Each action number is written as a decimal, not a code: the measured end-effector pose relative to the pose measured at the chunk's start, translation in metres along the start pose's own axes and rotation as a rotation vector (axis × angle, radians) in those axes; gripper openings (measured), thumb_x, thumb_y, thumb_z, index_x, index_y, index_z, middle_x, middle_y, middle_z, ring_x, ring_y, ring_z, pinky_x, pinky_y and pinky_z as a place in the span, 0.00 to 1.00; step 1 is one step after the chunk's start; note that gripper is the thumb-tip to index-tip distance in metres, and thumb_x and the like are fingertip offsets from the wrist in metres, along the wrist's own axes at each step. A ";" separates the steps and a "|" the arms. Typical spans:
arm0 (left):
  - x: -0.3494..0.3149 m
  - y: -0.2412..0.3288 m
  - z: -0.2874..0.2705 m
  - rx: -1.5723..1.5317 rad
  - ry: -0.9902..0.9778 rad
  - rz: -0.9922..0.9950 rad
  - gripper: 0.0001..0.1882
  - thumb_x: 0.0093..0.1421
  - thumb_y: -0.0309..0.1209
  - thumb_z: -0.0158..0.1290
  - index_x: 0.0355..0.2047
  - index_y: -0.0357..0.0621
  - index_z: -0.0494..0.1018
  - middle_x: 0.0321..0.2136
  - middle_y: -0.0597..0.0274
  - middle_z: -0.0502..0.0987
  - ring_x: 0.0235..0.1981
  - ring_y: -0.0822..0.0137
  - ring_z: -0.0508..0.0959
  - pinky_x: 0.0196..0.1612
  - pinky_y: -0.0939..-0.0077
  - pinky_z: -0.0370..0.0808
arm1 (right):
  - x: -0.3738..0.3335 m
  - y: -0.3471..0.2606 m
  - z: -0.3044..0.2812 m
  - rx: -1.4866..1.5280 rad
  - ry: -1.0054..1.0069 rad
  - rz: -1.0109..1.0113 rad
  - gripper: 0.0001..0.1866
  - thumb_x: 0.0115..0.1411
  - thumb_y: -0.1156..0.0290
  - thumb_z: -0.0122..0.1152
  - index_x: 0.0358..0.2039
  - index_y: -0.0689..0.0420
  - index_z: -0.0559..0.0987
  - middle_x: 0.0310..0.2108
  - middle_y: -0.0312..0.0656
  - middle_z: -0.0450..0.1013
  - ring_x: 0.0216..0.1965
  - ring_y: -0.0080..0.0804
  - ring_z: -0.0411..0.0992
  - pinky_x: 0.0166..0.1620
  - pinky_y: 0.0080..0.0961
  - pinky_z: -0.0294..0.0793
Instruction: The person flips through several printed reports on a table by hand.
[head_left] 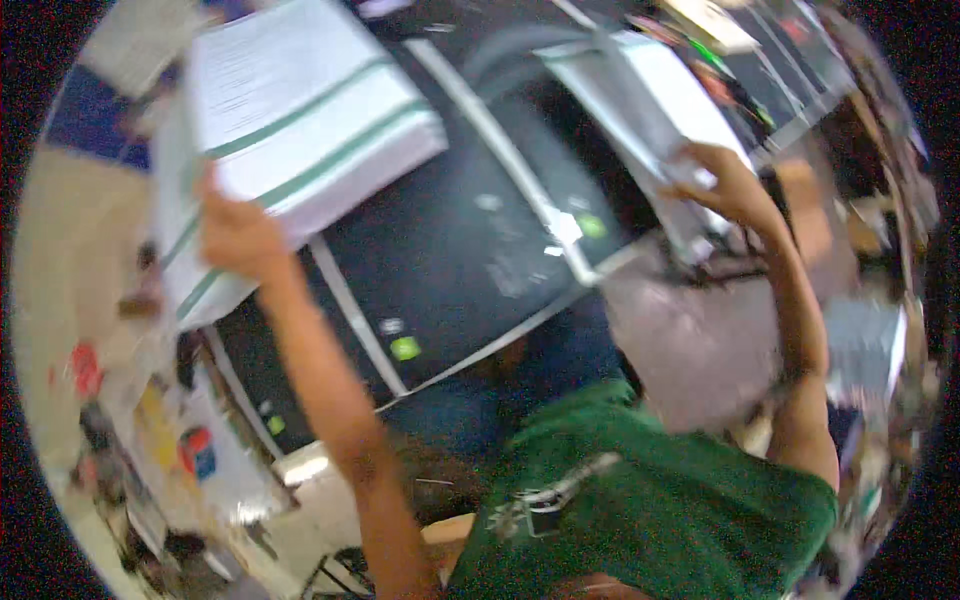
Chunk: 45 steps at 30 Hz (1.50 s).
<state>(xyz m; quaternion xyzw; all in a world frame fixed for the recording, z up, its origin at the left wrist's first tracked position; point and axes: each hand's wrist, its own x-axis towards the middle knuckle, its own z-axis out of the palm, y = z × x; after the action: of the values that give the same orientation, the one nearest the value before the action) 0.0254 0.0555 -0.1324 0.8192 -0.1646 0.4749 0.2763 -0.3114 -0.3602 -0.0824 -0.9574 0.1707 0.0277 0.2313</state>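
Papers (300,110), white with green bands, are lying in a thick stack at the worktop's (430,270) left, the left hand (240,232) pinching their near edge. Opposite, the right hand (722,183) is touching another pale stack (695,105); blur is hiding its grip.

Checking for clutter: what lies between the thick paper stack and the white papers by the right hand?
The head view shows a black surface there, crossed by a pale strip; blur hides finer detail.
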 end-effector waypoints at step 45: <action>0.017 0.043 -0.018 -0.041 -0.016 -0.174 0.28 0.72 0.41 0.33 0.38 0.42 0.83 0.38 0.57 0.83 0.32 0.56 0.83 0.34 0.66 0.77 | -0.005 -0.009 0.012 -0.219 0.045 0.010 0.08 0.57 0.68 0.61 0.33 0.60 0.79 0.29 0.52 0.77 0.34 0.53 0.76 0.39 0.41 0.74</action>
<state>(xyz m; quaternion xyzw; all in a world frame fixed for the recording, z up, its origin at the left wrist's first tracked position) -0.0012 0.0317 -0.0976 0.8284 -0.1046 0.4389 0.3320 -0.3126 -0.3457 -0.0882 -0.9764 0.1768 0.0259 0.1213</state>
